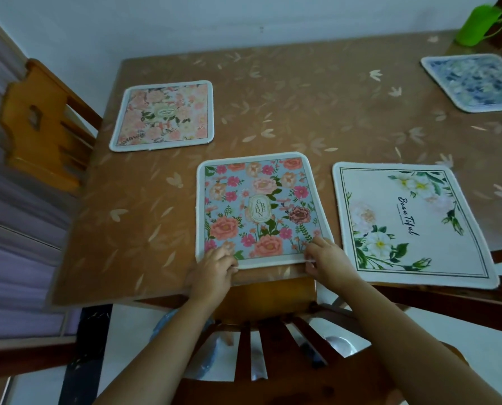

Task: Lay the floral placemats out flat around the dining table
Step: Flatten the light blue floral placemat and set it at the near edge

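Left hand point(214, 267): at the near left corner of the blue "Garden" placemat point(258, 209). Fingers curled over the white border, pinching the edge. Grasping, not flat.

Right hand point(327, 255): at the near right corner of the same mat. Fingers bent on top of the printed face, thumb at the border's underside; edge pinched between them.

Blue "Garden" placemat: lies on the dining table point(302, 97), near edge just at the table's front edge, above the back of a wooden chair point(273, 331). Far part flat on the brown leaf-print cover.

White "Beautiful" placemat point(410, 223): just beside it on the right, apart, flat, near right corner overhanging the table edge slightly.

Peach rose placemat point(162, 115): far left, flat, in front of a second wooden chair point(45, 121).

Blue-and-white placemat point(474, 81): far right, flat, partly cut by the frame edge.

Green plastic jug point(477, 24): far right corner, blurred.
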Demonstrator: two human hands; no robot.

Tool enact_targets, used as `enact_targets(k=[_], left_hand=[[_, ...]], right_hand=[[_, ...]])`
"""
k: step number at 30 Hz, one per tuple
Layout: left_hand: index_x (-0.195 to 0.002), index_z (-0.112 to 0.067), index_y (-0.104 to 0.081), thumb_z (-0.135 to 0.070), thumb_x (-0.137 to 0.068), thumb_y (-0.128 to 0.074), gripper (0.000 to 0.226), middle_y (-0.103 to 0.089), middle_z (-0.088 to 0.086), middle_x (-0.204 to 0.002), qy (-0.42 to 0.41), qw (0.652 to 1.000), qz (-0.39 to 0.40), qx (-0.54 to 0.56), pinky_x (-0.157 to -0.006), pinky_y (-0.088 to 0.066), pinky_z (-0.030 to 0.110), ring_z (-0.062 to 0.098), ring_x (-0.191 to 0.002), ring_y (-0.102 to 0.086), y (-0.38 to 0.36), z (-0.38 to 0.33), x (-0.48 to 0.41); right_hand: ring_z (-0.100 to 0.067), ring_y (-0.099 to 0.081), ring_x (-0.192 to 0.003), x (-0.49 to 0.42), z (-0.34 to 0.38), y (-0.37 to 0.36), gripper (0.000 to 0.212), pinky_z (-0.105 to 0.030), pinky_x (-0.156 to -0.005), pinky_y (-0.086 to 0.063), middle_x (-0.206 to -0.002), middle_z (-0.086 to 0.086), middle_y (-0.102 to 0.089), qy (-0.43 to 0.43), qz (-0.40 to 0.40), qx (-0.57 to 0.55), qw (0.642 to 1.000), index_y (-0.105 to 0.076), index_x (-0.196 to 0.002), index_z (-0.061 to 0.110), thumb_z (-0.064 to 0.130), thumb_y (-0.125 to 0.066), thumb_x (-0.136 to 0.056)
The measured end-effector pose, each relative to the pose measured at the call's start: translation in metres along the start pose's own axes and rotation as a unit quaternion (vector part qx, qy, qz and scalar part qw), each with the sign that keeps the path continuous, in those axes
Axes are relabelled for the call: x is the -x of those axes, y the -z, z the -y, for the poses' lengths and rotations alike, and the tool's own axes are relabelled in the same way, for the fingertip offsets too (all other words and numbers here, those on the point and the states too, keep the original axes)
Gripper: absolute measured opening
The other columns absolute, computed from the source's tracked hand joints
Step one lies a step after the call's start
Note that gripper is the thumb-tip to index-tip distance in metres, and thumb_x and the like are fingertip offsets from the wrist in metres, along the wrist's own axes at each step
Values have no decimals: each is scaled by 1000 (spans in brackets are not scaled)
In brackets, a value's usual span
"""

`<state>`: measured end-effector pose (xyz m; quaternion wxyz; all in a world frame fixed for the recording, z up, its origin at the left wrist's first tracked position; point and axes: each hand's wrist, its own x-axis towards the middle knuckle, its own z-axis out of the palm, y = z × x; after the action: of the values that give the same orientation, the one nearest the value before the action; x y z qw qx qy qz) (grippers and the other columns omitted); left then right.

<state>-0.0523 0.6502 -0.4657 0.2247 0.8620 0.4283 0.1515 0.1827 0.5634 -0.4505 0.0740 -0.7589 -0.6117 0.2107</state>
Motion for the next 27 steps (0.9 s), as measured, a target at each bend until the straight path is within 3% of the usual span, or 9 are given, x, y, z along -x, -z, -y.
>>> enact_targets(k=[13, 18, 21, 27], left_hand=[[-72, 1, -65, 8, -72, -69, 8, -64, 14, -82, -12, 1000, -11, 19, -80, -43, 37, 36, -93, -58, 0, -6, -1], [-73, 2, -65, 7, -70, -70, 7, -63, 14, -80, -28, 999, -2, 24, -79, -51, 48, 35, -88, -59, -4, -11, -4], [-73, 3, -66, 8, -70, -70, 8, -64, 15, -82, -29, 999, -4, 24, -82, -51, 49, 37, -93, -60, -6, -12, -4], [-77, 0, -65, 3, -72, -71, 8, -63, 15, -85, -34, 999, 2, 5, -74, -51, 48, 35, -88, -58, -4, -11, -3]], right_hand=[[-23, -53, -95, -2, -6, 3, 13, -32, -81, -46, -100, -8, -58, -20, 18, -27, 999, -59, -88, 9, 14, -62, -76], [-23, -52, -94, 3, -15, 4, 12, -31, -77, -46, -98, -8, -58, -19, 2, -33, 999, -58, -87, 8, 12, -61, -77], [-22, -52, -94, 4, -17, 4, 11, -32, -79, -47, -98, -8, -58, -17, -3, -35, 999, -58, -87, 9, 12, -61, -77], [-24, -50, -100, 9, -19, 1, 13, -35, -80, -47, -103, -8, -56, -7, -17, -17, 1000, -57, -91, 9, 12, -60, -79]])
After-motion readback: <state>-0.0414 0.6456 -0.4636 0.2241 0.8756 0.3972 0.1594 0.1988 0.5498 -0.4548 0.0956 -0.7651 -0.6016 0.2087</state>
